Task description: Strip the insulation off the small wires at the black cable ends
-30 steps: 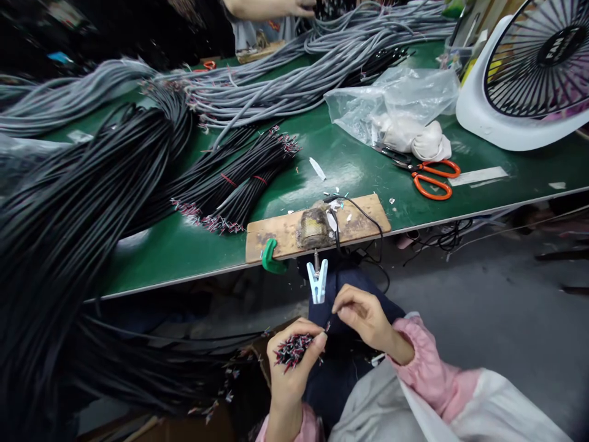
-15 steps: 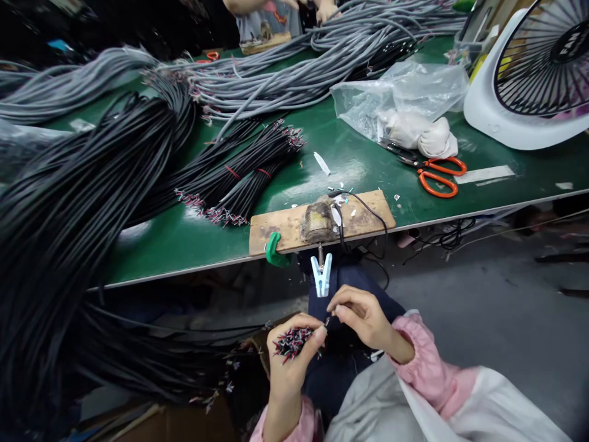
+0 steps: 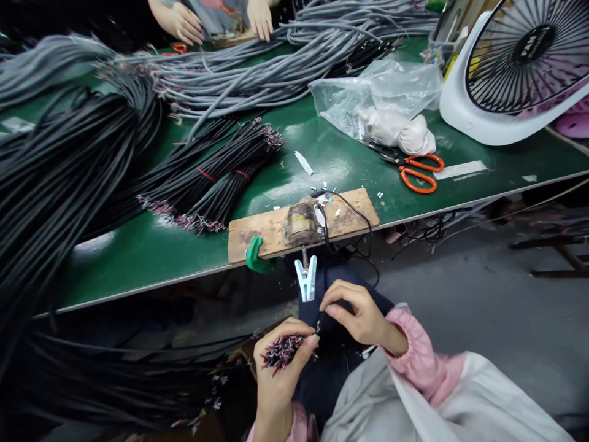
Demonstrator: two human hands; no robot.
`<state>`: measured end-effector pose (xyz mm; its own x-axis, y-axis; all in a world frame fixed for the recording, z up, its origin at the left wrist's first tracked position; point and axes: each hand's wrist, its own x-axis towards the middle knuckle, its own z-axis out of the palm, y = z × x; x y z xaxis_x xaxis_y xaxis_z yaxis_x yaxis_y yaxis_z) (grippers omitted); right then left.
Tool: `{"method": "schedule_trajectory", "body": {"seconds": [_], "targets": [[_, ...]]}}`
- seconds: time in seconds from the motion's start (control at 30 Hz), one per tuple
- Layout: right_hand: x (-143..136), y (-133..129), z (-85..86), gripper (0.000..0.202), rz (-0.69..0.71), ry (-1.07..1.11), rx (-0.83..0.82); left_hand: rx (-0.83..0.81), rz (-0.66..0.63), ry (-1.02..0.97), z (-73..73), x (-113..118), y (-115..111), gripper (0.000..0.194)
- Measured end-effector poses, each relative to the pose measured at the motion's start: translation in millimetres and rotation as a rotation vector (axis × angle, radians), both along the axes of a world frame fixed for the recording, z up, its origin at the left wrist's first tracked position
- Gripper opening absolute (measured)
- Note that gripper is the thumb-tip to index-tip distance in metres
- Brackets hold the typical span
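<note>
My left hand (image 3: pixel 276 374) is wrapped round a bundle of black cables (image 3: pixel 283 353), whose red and white wire ends stick up out of the fist. Close to its right, my right hand (image 3: pixel 354 310) is pinched on a thin dark cable end at the left thumb and fingertips. Just above the hands, a light blue clip (image 3: pixel 306 279) hangs from a motor-like device (image 3: pixel 301 224) on a wooden board (image 3: pixel 251 239). A green clamp (image 3: pixel 258 255) grips the board at the table edge.
Black cable bundles (image 3: pixel 202 172) and grey cables (image 3: pixel 239 80) lie on the green table (image 3: pixel 175 264). Orange-handled scissors (image 3: pixel 418 172), a plastic bag (image 3: pixel 340 98) and a white fan (image 3: pixel 464 113) are on the right. Another person's hands (image 3: pixel 186 23) are at the far side.
The view has shifted, so the table things sit further left. The other person's hands now show more fully. My hands keep their hold, with my right fingertips slightly higher above the left hand.
</note>
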<state>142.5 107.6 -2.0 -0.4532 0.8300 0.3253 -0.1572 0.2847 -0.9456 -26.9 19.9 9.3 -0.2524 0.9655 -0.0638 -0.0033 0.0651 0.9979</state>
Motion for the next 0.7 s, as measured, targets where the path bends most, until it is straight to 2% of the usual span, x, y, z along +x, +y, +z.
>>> {"method": "schedule_trajectory", "body": {"seconds": [0.13,0.3,0.37,0.5,0.6,0.7], "targets": [[2,0,5.8,0.023,0.154,0.059,0.003,0.025,-0.007,-0.011,0.5,1,1,0.008],[0,3,13.4,0.027,0.146,0.03,0.147,0.005,-0.011,0.007,16.4,7,8,0.01],[0,10,12.4,0.032,0.136,-0.018,0.128,-0.01,0.01,0.013,26.6,9,10,0.01],[-10,31,6.0,0.05,0.1,0.036,-0.153,0.005,0.062,0.033,44.5,10,14,0.012],[-29,41,3.6,0.072,0.236,0.185,-0.38,0.069,0.09,0.042,51.9,8,20,0.012],[-49,45,3.8,0.076,0.328,0.337,-0.577,0.112,0.119,0.05,53.9,7,29,0.011]]}}
